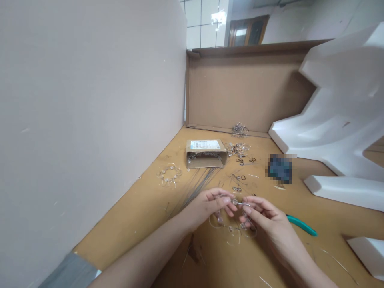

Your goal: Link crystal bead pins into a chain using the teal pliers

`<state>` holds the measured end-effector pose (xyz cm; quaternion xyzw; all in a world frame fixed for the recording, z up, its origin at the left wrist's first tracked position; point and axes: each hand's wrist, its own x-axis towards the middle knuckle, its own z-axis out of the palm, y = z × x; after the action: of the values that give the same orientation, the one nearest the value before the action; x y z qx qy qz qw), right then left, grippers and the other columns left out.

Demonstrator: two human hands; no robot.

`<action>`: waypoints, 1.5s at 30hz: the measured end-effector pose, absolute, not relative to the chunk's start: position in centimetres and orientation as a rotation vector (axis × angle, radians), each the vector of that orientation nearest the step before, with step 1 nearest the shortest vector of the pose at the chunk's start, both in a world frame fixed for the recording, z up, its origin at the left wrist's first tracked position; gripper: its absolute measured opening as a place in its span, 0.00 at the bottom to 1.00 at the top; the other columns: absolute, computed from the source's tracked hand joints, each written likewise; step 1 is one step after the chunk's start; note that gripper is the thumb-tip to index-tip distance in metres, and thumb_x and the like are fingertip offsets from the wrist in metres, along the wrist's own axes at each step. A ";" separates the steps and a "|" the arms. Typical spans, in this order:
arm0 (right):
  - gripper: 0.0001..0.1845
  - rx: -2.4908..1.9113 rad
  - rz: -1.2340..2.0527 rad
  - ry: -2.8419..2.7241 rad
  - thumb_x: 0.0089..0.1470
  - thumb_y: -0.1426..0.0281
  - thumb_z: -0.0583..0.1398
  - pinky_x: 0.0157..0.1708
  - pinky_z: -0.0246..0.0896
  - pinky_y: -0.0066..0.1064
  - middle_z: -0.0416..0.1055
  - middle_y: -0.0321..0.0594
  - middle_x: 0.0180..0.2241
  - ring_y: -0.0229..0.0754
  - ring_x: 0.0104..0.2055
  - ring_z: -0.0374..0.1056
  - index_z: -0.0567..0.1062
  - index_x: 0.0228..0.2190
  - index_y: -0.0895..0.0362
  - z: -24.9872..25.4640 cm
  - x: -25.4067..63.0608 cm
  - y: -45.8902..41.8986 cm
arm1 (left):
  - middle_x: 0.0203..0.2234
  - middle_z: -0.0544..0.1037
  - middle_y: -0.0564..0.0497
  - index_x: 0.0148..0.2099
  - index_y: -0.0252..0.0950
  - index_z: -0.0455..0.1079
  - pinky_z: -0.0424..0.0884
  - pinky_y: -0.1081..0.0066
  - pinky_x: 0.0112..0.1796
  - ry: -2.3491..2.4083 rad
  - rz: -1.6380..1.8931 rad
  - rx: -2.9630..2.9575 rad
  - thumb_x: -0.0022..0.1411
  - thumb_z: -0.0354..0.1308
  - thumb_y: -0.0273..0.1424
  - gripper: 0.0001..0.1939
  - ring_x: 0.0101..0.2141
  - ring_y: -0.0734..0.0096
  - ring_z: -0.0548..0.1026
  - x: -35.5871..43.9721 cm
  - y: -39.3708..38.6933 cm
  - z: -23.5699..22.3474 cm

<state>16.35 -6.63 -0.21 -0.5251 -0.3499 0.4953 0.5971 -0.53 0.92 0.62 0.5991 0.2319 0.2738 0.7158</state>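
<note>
My left hand (210, 206) and my right hand (264, 216) meet over the wooden table (144, 216), fingers pinched together. Between them runs a thin wire strung with clear beads (235, 202); more of the beaded wire loops hang below the fingers. Both hands grip this wire, the left from the left side, the right from the right. A teal-handled pair of pliers (301, 226) lies just right of my right hand, partly hidden by it.
A small open cardboard box (205, 154) with a bundle of straight wires (198, 184) sits ahead. A finished bead loop (169, 174) lies left. Small rings (243, 168) and bead piles (238, 138) are scattered beyond. White foam blocks (339, 120) stand right, a cardboard wall (240, 88) behind.
</note>
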 end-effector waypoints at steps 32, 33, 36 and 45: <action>0.15 -1.263 1.199 -0.712 0.40 0.62 0.67 0.21 0.60 0.25 0.76 0.42 0.32 0.43 0.34 0.70 0.74 0.31 0.55 0.1 18.0 -6.5 | 0.25 0.74 0.51 0.36 0.32 0.69 0.69 0.73 0.27 0.701 0.574 1.226 0.42 0.67 0.40 0.21 0.27 0.74 0.72 -0.3 1.5 0.1; 0.15 -1.261 1.199 -0.708 0.40 0.62 0.67 0.21 0.60 0.26 0.76 0.42 0.32 0.43 0.35 0.70 0.74 0.31 0.55 0.1 18.1 -6.5 | 0.25 0.74 0.52 0.35 0.32 0.69 0.68 0.74 0.27 0.699 0.565 1.238 0.42 0.67 0.41 0.21 0.26 0.75 0.71 -0.3 1.5 0.1; 0.15 -1.251 1.187 -0.717 0.41 0.62 0.67 0.21 0.61 0.26 0.76 0.43 0.34 0.46 0.37 0.70 0.75 0.31 0.55 0.1 18.2 -6.5 | 0.23 0.74 0.52 0.33 0.32 0.69 0.67 0.75 0.27 0.703 0.561 1.293 0.44 0.65 0.41 0.19 0.24 0.77 0.70 -0.4 1.7 -0.1; 0.17 -1.267 1.152 -0.812 0.43 0.58 0.64 0.46 0.62 0.36 0.76 0.43 0.40 0.48 0.46 0.69 0.77 0.33 0.55 -0.1 18.0 -6.4 | 0.30 0.74 0.50 0.36 0.34 0.67 0.68 0.73 0.32 0.683 0.854 1.524 0.54 0.59 0.37 0.12 0.32 0.72 0.73 -0.2 1.4 -0.2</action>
<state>17.96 -6.44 -0.09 -0.5431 -0.3479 0.4934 0.5836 -0.21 1.36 -0.15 0.6551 0.2935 0.3669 0.5917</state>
